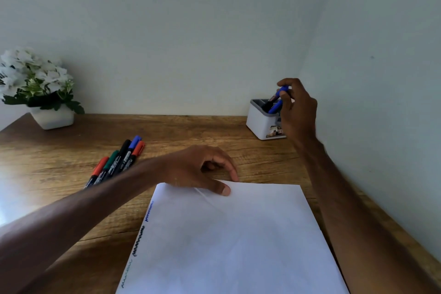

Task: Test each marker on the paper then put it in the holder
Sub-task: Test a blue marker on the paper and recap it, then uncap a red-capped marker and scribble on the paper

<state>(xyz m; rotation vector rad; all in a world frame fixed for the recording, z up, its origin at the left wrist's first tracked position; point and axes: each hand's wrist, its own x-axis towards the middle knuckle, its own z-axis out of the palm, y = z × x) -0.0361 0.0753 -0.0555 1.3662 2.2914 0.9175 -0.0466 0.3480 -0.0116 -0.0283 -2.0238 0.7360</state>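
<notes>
My right hand (298,105) pinches a blue-capped marker (281,91) by its top, its lower end inside the white holder (260,124) at the back right corner. Another blue marker (275,107) stands in the holder. My left hand (202,169) rests on the top edge of the white paper (233,241), thumb pressing the sheet. Three wavy test lines run down the paper's left edge. Several capped markers (117,162), red, green, black and blue, lie side by side on the wooden table, left of my left hand.
A white pot of white flowers (40,88) stands at the table's back left. Walls close the table at the back and along the right side, right behind the holder. The wooden table (191,131) shows between the markers and the holder.
</notes>
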